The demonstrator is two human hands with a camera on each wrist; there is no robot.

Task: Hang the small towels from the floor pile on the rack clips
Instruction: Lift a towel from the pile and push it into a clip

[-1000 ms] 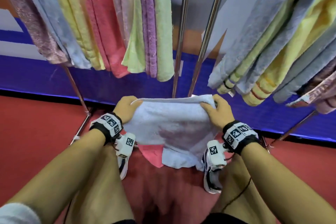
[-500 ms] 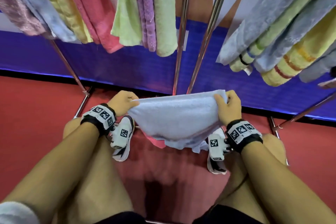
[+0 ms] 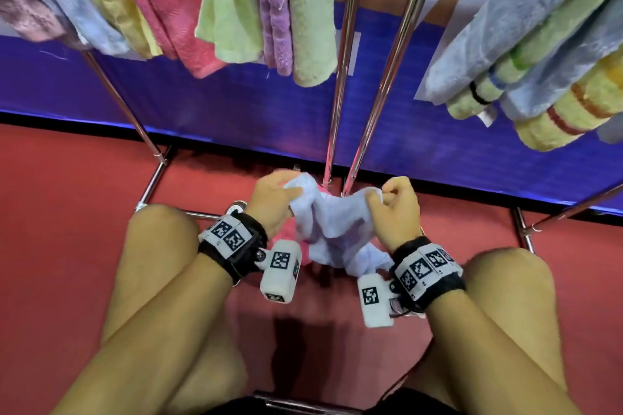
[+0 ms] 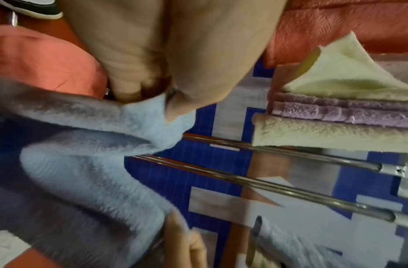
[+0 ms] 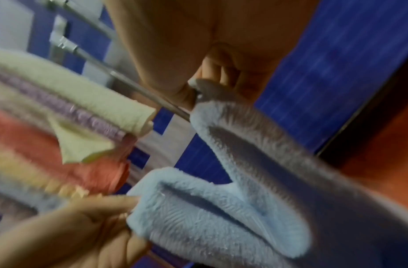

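A small pale blue terry towel (image 3: pixel 332 229) sags in folds between the two hands, low over the red floor (image 3: pixel 67 199) and just in front of the two shiny metal rack poles (image 3: pixel 374 104). The left hand (image 3: pixel 274 204) pinches one upper corner of it between thumb and curled fingers, left of the poles' feet, and the right hand (image 3: pixel 396 210) pinches the other corner, just right of them. A pink cloth (image 3: pixel 286 236) lies under the towel, and coloured towels (image 3: pixel 249 7) hang left of the poles above.
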